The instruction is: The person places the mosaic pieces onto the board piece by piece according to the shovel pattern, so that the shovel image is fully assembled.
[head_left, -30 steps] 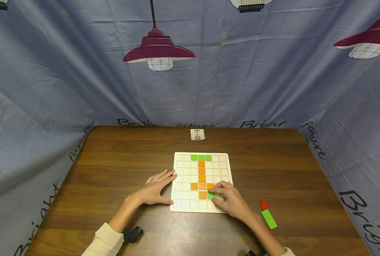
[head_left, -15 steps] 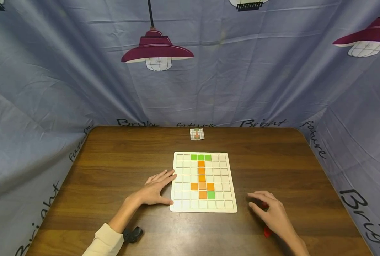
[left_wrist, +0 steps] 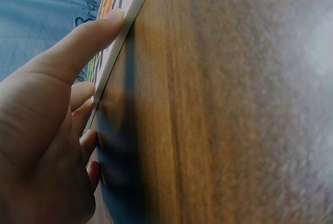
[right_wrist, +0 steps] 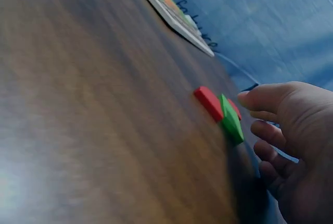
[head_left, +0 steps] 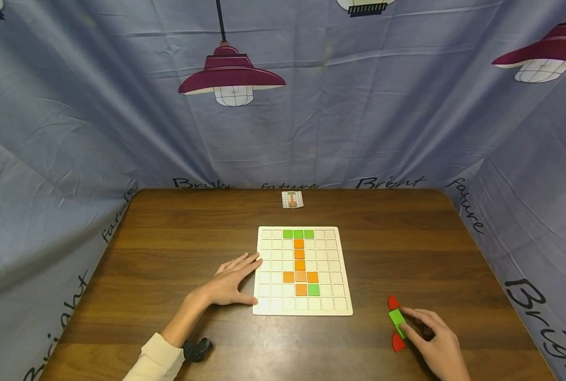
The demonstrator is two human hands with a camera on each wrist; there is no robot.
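Observation:
My left hand (head_left: 230, 280) rests with spread fingers along the left edge of the white gridded board (head_left: 329, 283); in the left wrist view the thumb (left_wrist: 112, 23) lies on the board's rim. Orange tiles (head_left: 299, 254) form a column on the grid, with green tiles (head_left: 298, 234) along the top and a single green tile (head_left: 313, 290) low down. At the right, my right hand (head_left: 435, 338) has its thumb and index fingertips right at the side of a tilted green piece (head_left: 397, 320). Its fingers are loosely bent. Red rounded pieces (head_left: 393, 302) flank the green one, plainer in the right wrist view.
A small printed card (head_left: 292, 199) lies at the far edge of the brown wooden table (head_left: 206, 217). Behind the table hangs a blue-grey curtain (head_left: 283, 127) with lamp prints and lettering. A black band (head_left: 198, 350) is at my left wrist.
My right hand has left the board, letting go of a green tile, and moved right to the loose pieces. The green piece there now tilts, exposing the lower red one. My left hand stays.

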